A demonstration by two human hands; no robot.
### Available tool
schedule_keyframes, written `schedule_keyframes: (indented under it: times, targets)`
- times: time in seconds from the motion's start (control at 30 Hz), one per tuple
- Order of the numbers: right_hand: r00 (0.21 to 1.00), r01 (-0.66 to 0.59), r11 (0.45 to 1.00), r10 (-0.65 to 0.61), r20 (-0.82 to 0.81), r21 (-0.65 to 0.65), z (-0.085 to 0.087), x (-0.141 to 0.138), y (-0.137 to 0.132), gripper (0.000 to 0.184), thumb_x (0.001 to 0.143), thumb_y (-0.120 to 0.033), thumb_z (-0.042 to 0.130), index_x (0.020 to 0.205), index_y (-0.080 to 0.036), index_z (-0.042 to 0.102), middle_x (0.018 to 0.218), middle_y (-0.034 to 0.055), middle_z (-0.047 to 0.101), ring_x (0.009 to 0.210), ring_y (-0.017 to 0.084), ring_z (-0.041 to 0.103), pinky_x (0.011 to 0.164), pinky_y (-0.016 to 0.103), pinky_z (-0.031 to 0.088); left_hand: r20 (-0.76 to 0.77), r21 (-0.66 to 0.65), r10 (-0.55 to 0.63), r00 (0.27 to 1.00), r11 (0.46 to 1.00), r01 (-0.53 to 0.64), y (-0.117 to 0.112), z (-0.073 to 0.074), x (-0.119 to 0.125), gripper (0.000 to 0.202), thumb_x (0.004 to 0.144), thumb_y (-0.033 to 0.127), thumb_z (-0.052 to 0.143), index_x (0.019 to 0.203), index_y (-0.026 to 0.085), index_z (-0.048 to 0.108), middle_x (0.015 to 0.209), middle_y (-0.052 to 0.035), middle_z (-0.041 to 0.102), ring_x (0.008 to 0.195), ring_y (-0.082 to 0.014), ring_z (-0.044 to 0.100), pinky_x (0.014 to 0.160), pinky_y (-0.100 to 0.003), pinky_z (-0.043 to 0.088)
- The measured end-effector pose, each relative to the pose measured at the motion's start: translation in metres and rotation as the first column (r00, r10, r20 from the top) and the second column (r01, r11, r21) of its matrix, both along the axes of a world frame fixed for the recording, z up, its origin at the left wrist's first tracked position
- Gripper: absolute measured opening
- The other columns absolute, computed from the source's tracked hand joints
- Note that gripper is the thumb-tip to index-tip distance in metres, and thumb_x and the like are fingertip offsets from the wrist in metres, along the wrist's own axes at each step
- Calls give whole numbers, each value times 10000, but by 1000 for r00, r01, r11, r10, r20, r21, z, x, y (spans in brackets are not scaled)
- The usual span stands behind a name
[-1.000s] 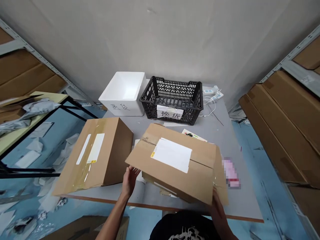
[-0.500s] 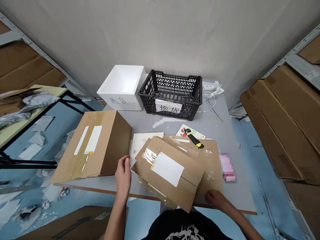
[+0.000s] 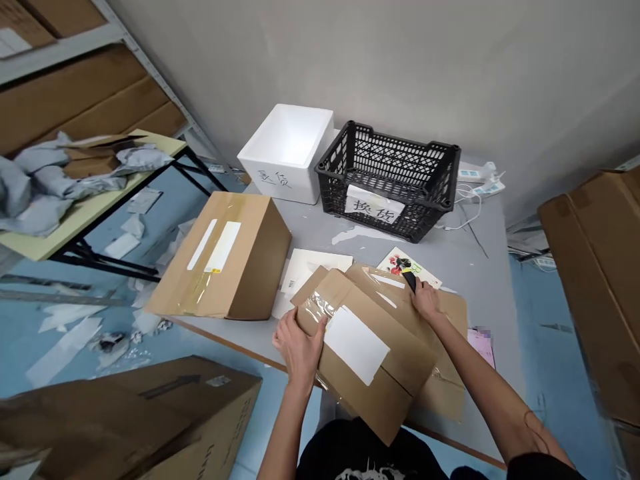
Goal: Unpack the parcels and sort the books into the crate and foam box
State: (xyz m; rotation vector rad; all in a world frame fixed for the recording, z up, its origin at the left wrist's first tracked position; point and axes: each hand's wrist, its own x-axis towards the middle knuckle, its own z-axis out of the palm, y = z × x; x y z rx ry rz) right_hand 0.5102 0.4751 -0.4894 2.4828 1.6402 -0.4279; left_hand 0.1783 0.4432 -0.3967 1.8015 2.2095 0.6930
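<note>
My left hand (image 3: 299, 339) grips the left edge of a flattened cardboard box (image 3: 400, 380), its thumb lying on top beside a white label. That box lies tilted over a second flattened cardboard piece (image 3: 453, 313) at the front of the table. My right hand (image 3: 427, 299) is closed on a black and yellow box cutter (image 3: 410, 277) above the second piece. Just beyond the cutter is a white card with a colourful print (image 3: 425, 269). White paper (image 3: 325, 259) lies behind the flattened box, partly covered by it.
A taped carton (image 3: 260, 267) stands on the table's left side. Behind are a white foam box (image 3: 280, 177) and a black crate (image 3: 425, 213), with a power strip (image 3: 480, 177) at the right. A large carton (image 3: 200, 407) sits on the littered floor at left.
My right hand has moved from the table's front edge up to the box cutter and closed on it. My left hand has taken hold of the flattened box's edge. The view has turned left.
</note>
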Motion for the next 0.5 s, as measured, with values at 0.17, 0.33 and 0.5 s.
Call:
schedule_keyframes:
  times: [0.17,0.33,0.5]
  targets:
    - [999,-45,998,45,8,-36,-1,5,3,483,878,-124,337,1345,-21,404,1179,248,540,1075,314,532,851,385,412,-2,17,-77,997,997,77,-7,-4,12,668,750,527,626,1254,135,428,1167,-190,515,1123,-331,462,970,-483,321]
    - [996,-82,997,81,-22,-14,41,23,5,500,905,-202,308,1396,-111,347,1169,174,597,959,250,610,794,336,451,-28,95,-231,973,968,233,-15,-4,33,609,736,551,636,1173,148,504,1052,-150,559,1015,-299,514,908,-469,347]
    - [951,-296,955,293,-97,-18,133,44,16,457,929,-473,298,1300,-280,481,1181,58,649,978,273,634,715,341,480,-59,177,-295,954,937,301,-10,-4,43,598,748,577,615,1121,115,546,1015,-148,585,961,-277,528,885,-457,347]
